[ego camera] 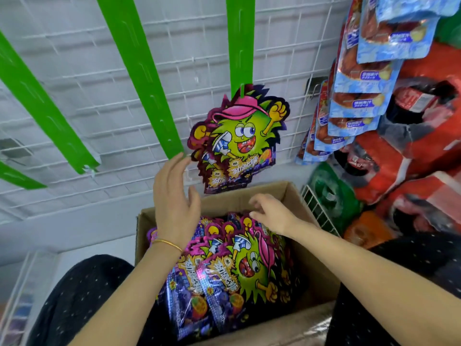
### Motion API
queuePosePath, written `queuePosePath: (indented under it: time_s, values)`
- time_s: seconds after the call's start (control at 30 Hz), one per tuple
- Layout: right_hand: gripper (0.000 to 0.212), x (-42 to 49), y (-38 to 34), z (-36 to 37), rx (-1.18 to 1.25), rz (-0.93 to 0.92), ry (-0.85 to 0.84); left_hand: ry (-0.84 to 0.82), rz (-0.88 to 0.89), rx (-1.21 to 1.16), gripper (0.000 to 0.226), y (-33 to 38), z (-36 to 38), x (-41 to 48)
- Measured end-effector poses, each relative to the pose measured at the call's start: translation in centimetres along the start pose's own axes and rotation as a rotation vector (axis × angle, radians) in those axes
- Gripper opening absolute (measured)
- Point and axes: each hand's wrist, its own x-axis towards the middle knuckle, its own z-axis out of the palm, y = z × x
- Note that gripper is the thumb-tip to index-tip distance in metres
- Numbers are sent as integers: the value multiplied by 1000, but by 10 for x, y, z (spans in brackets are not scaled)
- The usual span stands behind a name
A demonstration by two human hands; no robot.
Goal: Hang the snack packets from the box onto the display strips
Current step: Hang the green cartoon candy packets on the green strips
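Note:
A cardboard box (316, 278) on my lap holds several purple snack packets (232, 268) printed with a green spiky cartoon figure. One such packet (239, 138), with at least one more behind it, hangs from the bottom of a green display strip (240, 43). A second green strip (142, 71) hangs empty to its left; its tip touches the fingertips of my left hand (174, 203), which is raised above the box, fingers apart, holding nothing. My right hand (272, 213) hovers over the packets at the box's far side, fingers loosely curled, empty.
The strips hang on a white wire grid panel (99, 116); two more green strips (42, 106) are at the left. Blue packets (361, 78) hang at the right above red and green bags (411, 158). A white wire rack (316, 208) stands beside the box.

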Motion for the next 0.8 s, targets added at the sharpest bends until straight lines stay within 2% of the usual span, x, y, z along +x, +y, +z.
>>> queuePosePath:
  time_s: [0.17, 0.23, 0.3, 0.4, 0.5, 0.6, 0.67, 0.73, 0.8]
  values:
    - [70, 3, 3, 24, -139, -15, -191, 14, -11, -2, 48, -9, -3, -13]
    - [73, 4, 4, 29, -137, 11, -206, -7, -17, 0, 46, -11, -2, -18]
    - [59, 8, 9, 31, -98, 43, -121, -46, -37, -8, 45, -12, 0, -24]
    - [22, 8, 8, 14, -13, 32, -42, -152, -56, -62, 37, -10, 3, -30]
    - [14, 4, -12, -19, 220, -35, -142, -446, -112, -126, 35, 1, 7, -31]
    - [5, -4, -39, -45, 367, -116, -161, -755, -367, -321, 51, 7, 21, -26]
    - [5, -10, -52, -57, 457, -141, -108, -794, -393, -378, 42, 10, 30, -22]
    - [8, -15, -58, -69, 537, -139, -35, -750, -365, -391, 15, 18, 32, -18]
    - [25, -19, -55, -85, 584, -71, 39, -658, -391, -440, 6, 23, 30, -12]
